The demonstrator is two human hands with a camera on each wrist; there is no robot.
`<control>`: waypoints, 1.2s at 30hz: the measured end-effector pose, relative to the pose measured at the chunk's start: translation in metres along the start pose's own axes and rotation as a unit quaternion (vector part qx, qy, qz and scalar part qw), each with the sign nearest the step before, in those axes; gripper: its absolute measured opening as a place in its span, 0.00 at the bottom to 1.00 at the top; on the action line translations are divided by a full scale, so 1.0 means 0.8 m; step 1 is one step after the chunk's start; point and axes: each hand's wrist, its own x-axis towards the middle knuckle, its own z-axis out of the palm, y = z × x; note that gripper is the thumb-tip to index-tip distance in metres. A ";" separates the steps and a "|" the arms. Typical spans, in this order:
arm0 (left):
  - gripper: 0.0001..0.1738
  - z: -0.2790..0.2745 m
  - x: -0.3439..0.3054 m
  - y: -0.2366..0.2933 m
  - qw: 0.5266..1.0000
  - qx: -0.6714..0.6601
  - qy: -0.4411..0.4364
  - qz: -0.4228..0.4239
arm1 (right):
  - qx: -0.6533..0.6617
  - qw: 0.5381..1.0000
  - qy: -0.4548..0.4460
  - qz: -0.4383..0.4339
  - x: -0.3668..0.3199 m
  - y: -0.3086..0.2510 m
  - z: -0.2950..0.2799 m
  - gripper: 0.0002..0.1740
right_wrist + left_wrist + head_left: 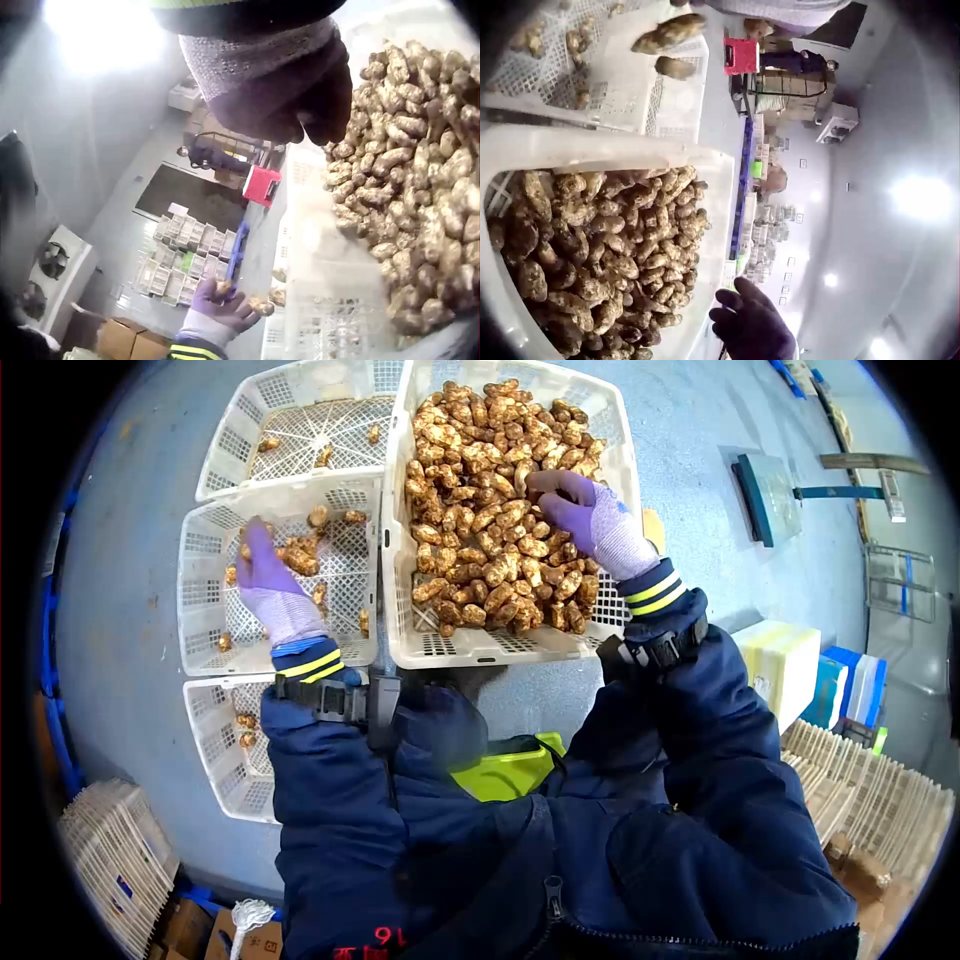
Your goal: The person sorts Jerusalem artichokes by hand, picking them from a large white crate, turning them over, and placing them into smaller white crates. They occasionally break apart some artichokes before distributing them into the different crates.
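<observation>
In the head view, my left hand (268, 575), in a purple-palmed knit glove, is over the middle left crate (190, 600). Its curled fingers hold a knobbly brown-and-cream tuber (223, 287), seen in the right wrist view. Another tuber (261, 306) shows at the fingertips there. Close to this glove in the left wrist view are two large-looking tubers (669, 34). My right hand (597, 520), gloved alike, hovers at the right side of the tuber heap (490, 510) in the big white crate (440, 650). Its fingers are loosely bent, with nothing between them in the left wrist view.
Two more white crates, one behind (225, 450) and one in front (215, 760), flank the middle left crate and hold a few tubers. A platform scale (770, 500) stands at the right. Foam boxes (775, 660) and stacked crates (860, 780) sit nearer me.
</observation>
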 end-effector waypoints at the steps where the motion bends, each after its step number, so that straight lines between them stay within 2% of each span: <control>1: 0.18 0.001 -0.002 -0.001 0.998 0.043 -0.034 0.016 | -0.027 1.000 0.006 -0.006 -0.003 0.006 -0.009 0.18; 3: 0.18 0.002 -0.007 -0.003 0.985 0.130 -0.101 0.049 | -0.118 0.990 -0.025 0.076 -0.006 0.017 -0.024 0.17; 4: 0.18 0.006 -0.012 -0.003 0.983 0.112 -0.141 0.039 | -0.233 0.970 -0.037 0.052 -0.007 0.023 -0.030 0.16; 5: 0.18 0.011 -0.017 -0.001 0.979 0.094 -0.181 0.027 | -0.232 0.966 -0.055 0.102 -0.007 0.040 -0.030 0.17; 7: 0.18 0.038 -0.048 -0.002 0.959 -0.064 -0.272 -0.052 | -0.308 0.937 -0.128 0.108 0.001 0.060 -0.025 0.17; 8: 0.17 0.051 -0.058 0.014 0.951 0.006 -0.305 -0.044 | -0.342 0.928 -0.143 0.031 0.004 0.072 -0.017 0.19; 9: 0.19 0.058 -0.069 0.020 0.933 -0.043 -0.357 -0.033 | -0.339 0.923 -0.181 0.000 0.011 0.083 -0.009 0.21; 11: 0.20 0.072 -0.080 0.023 0.914 -0.130 -0.338 -0.182 | -0.317 0.918 -0.236 0.024 0.016 0.060 0.012 0.21; 12: 0.23 0.075 -0.085 0.030 0.900 -0.169 -0.324 -0.236 | -0.396 0.880 -0.261 0.011 0.033 0.088 0.036 0.20; 13: 0.23 0.077 -0.086 0.037 0.903 -0.158 -0.323 -0.234 | -0.379 0.895 -0.234 -0.006 0.038 0.088 0.046 0.19; 15: 0.23 0.078 -0.088 0.047 0.907 -0.136 -0.323 -0.233 | -0.375 0.904 -0.203 0.045 0.049 0.087 0.061 0.18; 16: 0.23 0.080 -0.091 0.057 0.910 -0.110 -0.321 -0.237 | -0.391 0.899 -0.194 0.041 0.047 0.084 0.064 0.18; 19: 0.22 0.073 -0.083 0.052 0.885 -0.093 -0.376 -0.257 | -0.393 0.878 -0.252 0.104 0.046 0.076 0.053 0.19; 23: 0.18 0.076 -0.087 0.057 0.874 -0.091 -0.365 -0.308 | -0.443 0.864 -0.231 0.063 0.032 0.072 0.067 0.22; 24: 0.18 0.076 -0.080 0.025 0.840 -0.158 -0.403 -0.327 | -0.403 0.873 -0.251 0.110 0.032 0.059 0.059 0.21; 25: 0.19 0.076 -0.084 0.026 0.847 -0.136 -0.409 -0.313 | -0.409 0.876 -0.222 0.123 0.041 0.085 0.061 0.23; 27: 0.21 0.078 -0.096 0.031 0.859 -0.093 -0.416 -0.285 | -0.325 0.917 -0.183 0.143 0.042 0.082 0.031 0.24; 28: 0.23 0.080 -0.098 0.033 0.860 -0.084 -0.413 -0.286 | -0.235 0.947 -0.116 0.188 0.043 0.091 0.023 0.25; 29: 0.24 0.078 -0.096 0.029 0.854 -0.079 -0.435 -0.274 | -0.168 0.963 -0.069 0.199 0.039 0.073 0.011 0.20; 31: 0.27 0.074 -0.089 0.019 0.839 -0.068 -0.481 -0.247 | 0.039 0.976 -0.072 0.201 0.033 0.038 -0.004 0.17; 32: 0.30 0.080 -0.097 0.031 0.837 -0.092 -0.476 -0.255 | -0.005 0.994 -0.095 0.047 0.026 0.021 -0.007 0.16; 35: 0.30 0.086 -0.111 0.065 0.832 -0.063 -0.484 -0.266 | 0.034 0.988 -0.146 -0.043 0.008 -0.043 0.003 0.17; 36: 0.28 0.085 -0.109 0.053 0.823 -0.065 -0.495 -0.271 | 0.023 0.995 -0.089 -0.047 0.013 -0.035 0.007 0.20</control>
